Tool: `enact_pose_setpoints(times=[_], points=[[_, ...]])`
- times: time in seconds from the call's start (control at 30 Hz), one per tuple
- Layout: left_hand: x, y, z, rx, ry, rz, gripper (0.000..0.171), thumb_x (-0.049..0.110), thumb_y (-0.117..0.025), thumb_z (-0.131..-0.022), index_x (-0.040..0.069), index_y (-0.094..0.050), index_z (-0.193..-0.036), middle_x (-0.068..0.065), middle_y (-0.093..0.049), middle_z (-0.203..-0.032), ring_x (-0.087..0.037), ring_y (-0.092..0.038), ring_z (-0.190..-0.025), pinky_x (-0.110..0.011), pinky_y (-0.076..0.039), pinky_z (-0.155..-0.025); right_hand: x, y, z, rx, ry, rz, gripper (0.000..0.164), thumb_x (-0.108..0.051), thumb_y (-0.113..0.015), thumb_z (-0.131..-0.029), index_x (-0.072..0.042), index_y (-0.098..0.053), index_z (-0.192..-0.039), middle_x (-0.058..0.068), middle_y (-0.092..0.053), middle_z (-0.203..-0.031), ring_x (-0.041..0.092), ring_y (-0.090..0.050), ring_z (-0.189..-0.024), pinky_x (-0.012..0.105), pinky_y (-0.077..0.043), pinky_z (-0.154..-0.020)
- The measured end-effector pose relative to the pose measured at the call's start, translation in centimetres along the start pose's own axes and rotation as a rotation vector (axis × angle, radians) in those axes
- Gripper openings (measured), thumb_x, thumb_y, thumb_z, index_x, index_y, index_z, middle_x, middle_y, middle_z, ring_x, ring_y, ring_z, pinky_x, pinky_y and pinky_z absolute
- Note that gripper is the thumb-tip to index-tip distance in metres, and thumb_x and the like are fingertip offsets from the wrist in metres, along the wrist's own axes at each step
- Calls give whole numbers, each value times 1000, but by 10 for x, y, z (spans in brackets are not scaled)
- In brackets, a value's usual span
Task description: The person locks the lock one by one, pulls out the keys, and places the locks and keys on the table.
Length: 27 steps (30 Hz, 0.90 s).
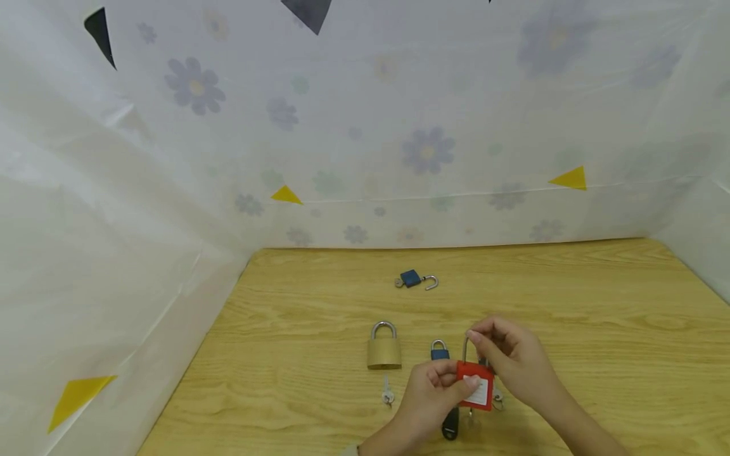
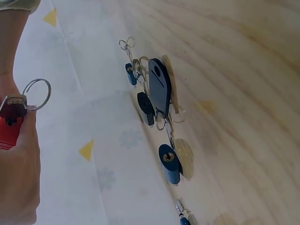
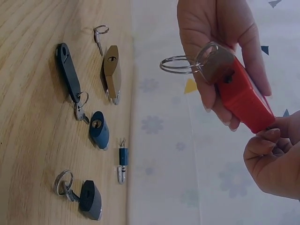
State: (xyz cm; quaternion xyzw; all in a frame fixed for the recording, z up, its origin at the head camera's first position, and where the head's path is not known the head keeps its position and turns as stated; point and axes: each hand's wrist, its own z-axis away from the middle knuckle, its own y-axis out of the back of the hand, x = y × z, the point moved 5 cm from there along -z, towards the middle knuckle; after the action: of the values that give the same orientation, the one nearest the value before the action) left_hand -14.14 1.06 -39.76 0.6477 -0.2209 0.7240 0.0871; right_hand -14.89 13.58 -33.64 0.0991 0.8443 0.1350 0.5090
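My left hand [image 1: 430, 392] grips the body of a red padlock [image 1: 483, 400], its thumb across the white label. The fingertips of my right hand [image 1: 516, 358] pinch the top of its metal shackle [image 1: 464, 350]. In the right wrist view, a key [image 3: 218, 65] with thin metal rings [image 3: 178, 64] sits at the red padlock's keyhole end. Just behind the hands stands a small blue padlock [image 1: 439, 354], partly hidden. A black key tag [image 1: 450, 425] lies below the left hand. Beside the right hand shows another key [image 1: 499, 396].
To the left stands a brass padlock [image 1: 384, 353], with a loose key [image 1: 388, 396] in front. Farther back lies a blue padlock [image 1: 410, 278] with its shackle open. In the right wrist view, a dark padlock [image 3: 90, 200] has a key in it. A flowered sheet [image 1: 365, 139] encloses the wooden table [image 1: 274, 316].
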Motion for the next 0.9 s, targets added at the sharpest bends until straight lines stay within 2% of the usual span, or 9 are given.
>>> enact_pose_setpoints(times=[0.2, 0.3, 0.37, 0.43, 0.5, 0.6, 0.7, 0.8, 0.9], points=[[1, 2, -1, 44, 17, 10, 29, 12, -63, -84, -9, -60, -104, -25, -65, -99, -6, -63, -77, -18, -53, -69, 7, -1, 3, 15, -70, -28, 11, -6, -49, -92, -4, -60, -91, -2, -52, -65, 9, -46, -48, 25, -42, -42], [4, 5, -3, 100, 29, 11, 28, 14, -64, -83, -5, -61, -104, -19, -67, -97, -7, -63, -78, -19, -53, -72, 19, 0, 7, 71, -201, -89, 17, -12, -44, -95, -6, -60, -95, -5, -54, -72, 9, -43, -50, 25, -39, -42], [7, 7, -5, 133, 30, 14, 29, 16, -65, -83, -3, -61, -104, -16, -68, -97, -7, -63, -79, -20, -52, -73, 33, -4, 12, 73, -354, -157, 22, -18, -40, -97, -5, -59, -98, -4, -53, -71, 9, -42, -52, 25, -37, -44], [11, 9, -7, 159, 28, 18, 29, 16, -65, -82, -2, -61, -104, -15, -68, -96, -7, -63, -79, -19, -52, -74, 48, -11, 20, -8, -474, -233, 26, -20, -38, -98, -1, -57, -98, -4, -51, -70, 7, -43, -55, 23, -38, -47], [15, 10, -8, 168, 24, 27, 29, 16, -65, -82, -2, -61, -104, -14, -68, -96, -6, -62, -79, -18, -52, -73, 60, -22, 29, -166, -535, -319, 28, -21, -36, -98, -2, -56, -102, -5, -52, -73, 6, -46, -62, 21, -42, -53], [17, 12, -10, 181, 26, 36, 29, 16, -65, -82, -3, -61, -104, -13, -68, -94, -5, -61, -77, -17, -50, -73, 67, -35, 42, -403, -460, -513, 28, -17, -31, -99, -17, -57, -110, -10, -58, -86, 3, -51, -74, 19, -44, -63], [18, 13, -11, 199, 27, 35, 29, 17, -64, -83, -2, -61, -103, -10, -68, -91, -5, -60, -77, -17, -50, -74, 67, -41, 50, -498, -401, -706, 35, -16, -27, -100, -31, -57, -110, -15, -61, -95, 1, -52, -83, 17, -44, -71], [17, 15, -12, 217, 32, 39, 29, 19, -64, -83, -1, -61, -103, -10, -69, -91, -6, -61, -77, -20, -51, -76, 68, -42, 53, -457, -443, -729, 29, -17, -31, -100, -30, -58, -105, -15, -59, -94, 1, -52, -84, 17, -44, -73], [15, 15, -13, 229, 31, 47, 30, 21, -64, -84, -1, -61, -103, -12, -69, -94, -7, -62, -78, -21, -52, -76, 67, -40, 55, -312, -524, -546, 15, -17, -44, -96, -20, -58, -96, -14, -58, -88, 3, -51, -80, 19, -44, -71]])
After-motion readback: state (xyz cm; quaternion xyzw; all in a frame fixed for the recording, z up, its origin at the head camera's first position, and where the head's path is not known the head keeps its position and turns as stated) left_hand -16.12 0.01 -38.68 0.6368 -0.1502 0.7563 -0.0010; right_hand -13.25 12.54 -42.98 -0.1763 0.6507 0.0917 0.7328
